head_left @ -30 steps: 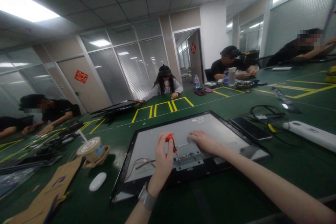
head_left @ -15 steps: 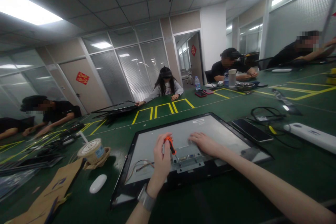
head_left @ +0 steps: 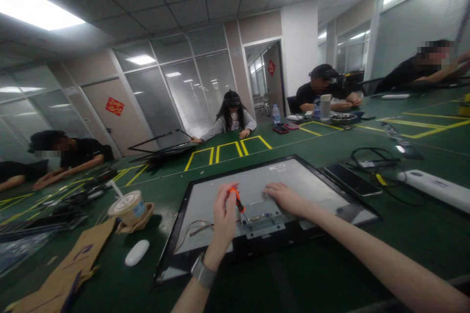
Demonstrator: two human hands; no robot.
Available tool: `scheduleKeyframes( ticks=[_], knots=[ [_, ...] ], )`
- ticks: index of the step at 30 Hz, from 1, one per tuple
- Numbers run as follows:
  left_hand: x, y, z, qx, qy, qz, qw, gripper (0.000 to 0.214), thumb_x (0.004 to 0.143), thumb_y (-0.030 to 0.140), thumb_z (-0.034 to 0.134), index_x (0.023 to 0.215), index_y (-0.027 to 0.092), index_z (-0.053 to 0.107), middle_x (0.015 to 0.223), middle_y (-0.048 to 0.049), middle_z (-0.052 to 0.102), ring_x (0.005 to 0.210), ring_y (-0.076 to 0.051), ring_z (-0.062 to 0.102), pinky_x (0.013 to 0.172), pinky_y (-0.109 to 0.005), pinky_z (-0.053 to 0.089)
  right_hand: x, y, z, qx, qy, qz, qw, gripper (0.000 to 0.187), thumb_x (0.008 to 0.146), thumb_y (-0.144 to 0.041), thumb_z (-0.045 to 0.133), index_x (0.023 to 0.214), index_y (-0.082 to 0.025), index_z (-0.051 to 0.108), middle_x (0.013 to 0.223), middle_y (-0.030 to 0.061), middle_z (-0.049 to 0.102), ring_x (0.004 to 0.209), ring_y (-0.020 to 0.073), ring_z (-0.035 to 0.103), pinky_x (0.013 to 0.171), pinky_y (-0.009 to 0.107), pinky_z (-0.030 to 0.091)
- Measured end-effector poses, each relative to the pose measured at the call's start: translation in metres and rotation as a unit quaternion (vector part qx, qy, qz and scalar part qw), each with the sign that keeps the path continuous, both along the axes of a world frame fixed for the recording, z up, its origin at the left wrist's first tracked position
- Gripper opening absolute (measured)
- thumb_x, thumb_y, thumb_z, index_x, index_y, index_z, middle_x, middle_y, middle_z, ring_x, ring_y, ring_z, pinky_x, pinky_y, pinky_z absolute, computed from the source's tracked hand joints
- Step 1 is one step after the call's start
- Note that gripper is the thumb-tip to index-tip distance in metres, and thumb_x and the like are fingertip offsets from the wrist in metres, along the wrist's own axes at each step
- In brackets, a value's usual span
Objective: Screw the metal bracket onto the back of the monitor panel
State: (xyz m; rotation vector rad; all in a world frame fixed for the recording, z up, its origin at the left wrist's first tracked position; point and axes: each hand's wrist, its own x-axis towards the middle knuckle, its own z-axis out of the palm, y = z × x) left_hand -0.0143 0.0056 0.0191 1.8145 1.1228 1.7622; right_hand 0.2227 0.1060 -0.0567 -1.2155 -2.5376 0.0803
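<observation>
A flat screen panel [head_left: 235, 191] with a black frame and grey metal back lies on the green table in front of me. My left hand [head_left: 224, 212], a watch at its wrist, is closed around an orange and black screwdriver [head_left: 237, 200]. The screwdriver slants down, its tip at the metal bracket [head_left: 266, 227] with ports along the panel's near side. My right hand [head_left: 286, 199] rests on the grey back to the right of the screwdriver, palm down with fingers stretched out. A thin cable bundle [head_left: 193, 228] lies left of my left hand.
Left of the panel are a white mouse [head_left: 137, 253], a drink cup [head_left: 128, 209] with a straw and brown cardboard [head_left: 79, 259]. To its right lie a black phone [head_left: 351, 179], black cable and a white device [head_left: 436, 190]. Co-workers sit around the table; one across holds a black frame [head_left: 161, 140].
The black frame held by the person across has been lifted and tilted up. My hands and the screwdriver stay in nearly the same place.
</observation>
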Motion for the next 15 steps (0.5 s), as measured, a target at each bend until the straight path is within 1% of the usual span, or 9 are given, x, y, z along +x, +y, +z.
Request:
scheduleKeyframes(
  ticks=[2, 4, 6, 9, 12, 15],
  knots=[
    [0.0007, -0.0002, 0.0016, 0.002, 0.002, 0.014, 1.000, 0.034, 0.095, 0.048, 0.054, 0.103, 0.019, 0.071, 0.090, -0.0040, 0.057, 0.075, -0.016, 0.061, 0.070, -0.028, 0.052, 0.0001, -0.0007, 0.0007, -0.001, -0.001, 0.001, 1.000, 0.057, 0.087, -0.001, 0.038, 0.136, -0.023, 0.057, 0.144, 0.0133, 0.054, 0.134, 0.0294, 0.048, 0.110, 0.052, 0.036],
    [0.0015, -0.0005, 0.0024, 0.006, 0.004, 0.024, 1.000, 0.034, 0.093, 0.048, 0.056, 0.103, 0.019, 0.071, 0.087, -0.0028, 0.055, 0.071, -0.015, 0.059, 0.067, -0.028, 0.052, 0.0003, -0.0012, 0.0013, -0.001, -0.001, 0.002, 1.000, 0.056, 0.088, -0.002, 0.037, 0.136, -0.023, 0.058, 0.144, 0.0132, 0.054, 0.134, 0.0294, 0.048, 0.111, 0.052, 0.036],
    [0.0020, -0.0008, 0.0020, 0.011, -0.005, 0.019, 1.000, 0.035, 0.095, 0.048, 0.052, 0.106, 0.019, 0.070, 0.085, -0.0031, 0.057, 0.074, -0.016, 0.061, 0.070, -0.029, 0.053, 0.0003, -0.0013, 0.0015, -0.002, -0.001, 0.002, 1.000, 0.056, 0.088, -0.002, 0.038, 0.136, -0.023, 0.058, 0.144, 0.0129, 0.055, 0.135, 0.0287, 0.048, 0.111, 0.051, 0.036],
    [0.0019, -0.0003, -0.0001, -0.003, -0.049, -0.020, 0.999, 0.039, 0.098, 0.049, 0.044, 0.110, 0.018, 0.067, 0.087, -0.0051, 0.065, 0.078, -0.018, 0.065, 0.072, -0.032, 0.055, 0.0003, -0.0008, 0.0014, -0.003, -0.003, 0.000, 1.000, 0.057, 0.087, -0.001, 0.039, 0.136, -0.024, 0.057, 0.144, 0.0126, 0.055, 0.135, 0.0282, 0.047, 0.111, 0.051, 0.036],
    [0.0011, 0.0017, -0.0014, -0.023, -0.073, -0.038, 0.996, 0.042, 0.097, 0.051, 0.046, 0.108, 0.017, 0.067, 0.094, -0.0084, 0.070, 0.085, -0.021, 0.069, 0.077, -0.035, 0.056, 0.0000, -0.0005, 0.0018, -0.009, -0.007, -0.002, 1.000, 0.057, 0.088, -0.001, 0.039, 0.137, -0.025, 0.057, 0.144, 0.0125, 0.054, 0.135, 0.0290, 0.047, 0.111, 0.052, 0.036],
    [0.0002, 0.0035, -0.0012, -0.021, -0.056, -0.023, 0.998, 0.040, 0.096, 0.049, 0.050, 0.112, 0.017, 0.067, 0.098, -0.0099, 0.072, 0.092, -0.022, 0.069, 0.082, -0.036, 0.054, -0.0004, -0.0012, 0.0034, -0.013, -0.013, -0.002, 1.000, 0.057, 0.088, -0.002, 0.038, 0.137, -0.023, 0.057, 0.145, 0.0131, 0.053, 0.136, 0.0306, 0.046, 0.111, 0.053, 0.035]
  ],
)
